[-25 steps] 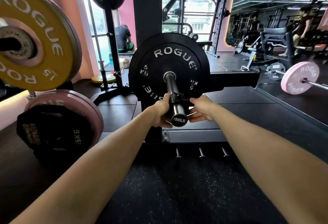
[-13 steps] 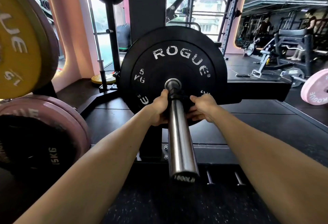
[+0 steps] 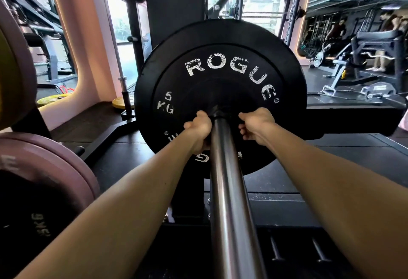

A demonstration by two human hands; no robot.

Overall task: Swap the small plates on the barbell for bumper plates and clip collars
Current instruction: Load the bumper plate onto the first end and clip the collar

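Note:
A black Rogue 5 kg bumper plate (image 3: pixel 220 66) sits on the steel barbell sleeve (image 3: pixel 229 190), which points straight toward me. Where the sleeve meets the plate's face, a dark collar (image 3: pixel 217 113) shows only as a small sliver between my hands. My left hand (image 3: pixel 198 127) curls around the collar from the left. From the right, my right hand (image 3: pixel 256 125) grips it with bent fingers. Both hands lie close against the plate.
A pink 15 kg plate (image 3: pixel 44 168) and a larger plate (image 3: pixel 13 57) hang on storage at the left. The rack upright (image 3: pixel 176 2) stands behind the bar. A yellow plate (image 3: pixel 122 103) lies on the floor. Gym machines (image 3: pixel 375 57) and people are at the right.
Both hands have slid the collar from near the sleeve's end up along the sleeve to the plate's face. My head has come closer, so the plate looks larger.

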